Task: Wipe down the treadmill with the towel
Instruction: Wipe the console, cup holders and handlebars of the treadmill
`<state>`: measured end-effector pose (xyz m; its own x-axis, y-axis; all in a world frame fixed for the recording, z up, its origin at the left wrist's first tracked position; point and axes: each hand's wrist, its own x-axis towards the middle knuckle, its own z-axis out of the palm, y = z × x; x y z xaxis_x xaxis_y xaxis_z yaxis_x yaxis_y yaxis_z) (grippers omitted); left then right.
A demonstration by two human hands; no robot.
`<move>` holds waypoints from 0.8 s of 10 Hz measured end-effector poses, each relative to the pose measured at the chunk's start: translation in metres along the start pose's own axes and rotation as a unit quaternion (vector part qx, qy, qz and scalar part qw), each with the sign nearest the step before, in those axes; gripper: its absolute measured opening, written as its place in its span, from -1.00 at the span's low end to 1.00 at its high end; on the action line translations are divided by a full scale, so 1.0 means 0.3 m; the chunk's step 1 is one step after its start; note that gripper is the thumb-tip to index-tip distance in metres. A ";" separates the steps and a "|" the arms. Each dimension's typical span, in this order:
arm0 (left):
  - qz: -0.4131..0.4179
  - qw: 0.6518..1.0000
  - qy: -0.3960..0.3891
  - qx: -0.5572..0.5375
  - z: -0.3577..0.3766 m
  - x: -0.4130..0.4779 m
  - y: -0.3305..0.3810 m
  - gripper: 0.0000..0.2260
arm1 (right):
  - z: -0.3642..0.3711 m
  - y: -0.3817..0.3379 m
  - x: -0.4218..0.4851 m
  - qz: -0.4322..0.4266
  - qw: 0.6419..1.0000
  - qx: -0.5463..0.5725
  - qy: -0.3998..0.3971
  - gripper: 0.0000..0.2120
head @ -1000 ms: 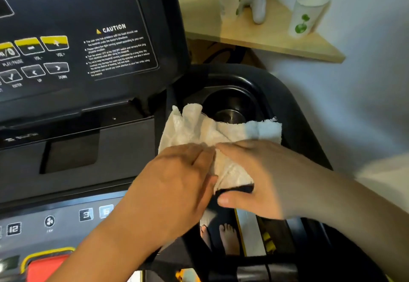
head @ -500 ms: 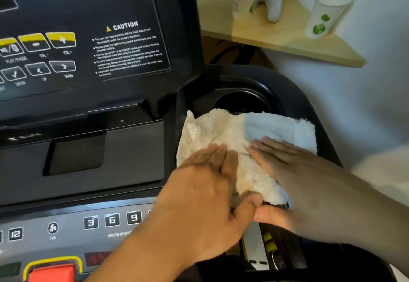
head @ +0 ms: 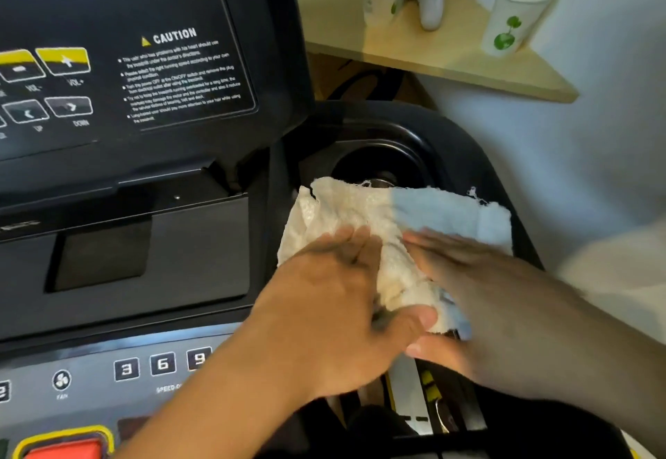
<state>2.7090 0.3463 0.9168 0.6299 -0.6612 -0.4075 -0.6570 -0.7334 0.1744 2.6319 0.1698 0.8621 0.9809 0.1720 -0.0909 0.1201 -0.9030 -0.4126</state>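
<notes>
The towel [head: 364, 213] has been opened out from the bunch it was in a second ago and now lies wider across the tray on the right side of the treadmill [head: 151, 253] console, and both hands have gone from cupping it to lying flat on it. It covers the near half of the round cup holder [head: 378, 164], whose dark far rim shows above the cloth's frayed edge.

The left hand [head: 335, 310] presses down on the cream part of the towel with straight fingers, its thumb stretched out along the cloth's lower edge. The right hand [head: 501, 314] lies just beside it, fingers straight on the paler part and thumb below the edge. Both are smeared by motion, but neither looks closed around the cloth.

To the left are the black panel with its caution label [head: 180, 73], the number keys [head: 162, 363] and a red stop button [head: 61, 449] at the bottom edge. Behind the console a wooden shelf [head: 450, 62] holds two paper cups [head: 511, 15] and a white controller [head: 430, 0].
</notes>
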 end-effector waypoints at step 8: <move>-0.030 0.992 -0.089 -0.079 -0.014 0.031 -0.015 -0.17 | -0.191 0.027 0.092 0.083 0.979 -0.027 -0.185 0.15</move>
<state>2.7196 0.3429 0.9160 0.5725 -0.5880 -0.5714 -0.5388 -0.7951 0.2783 2.6688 0.1447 0.9082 0.8665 0.1438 -0.4781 -0.0179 -0.9481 -0.3175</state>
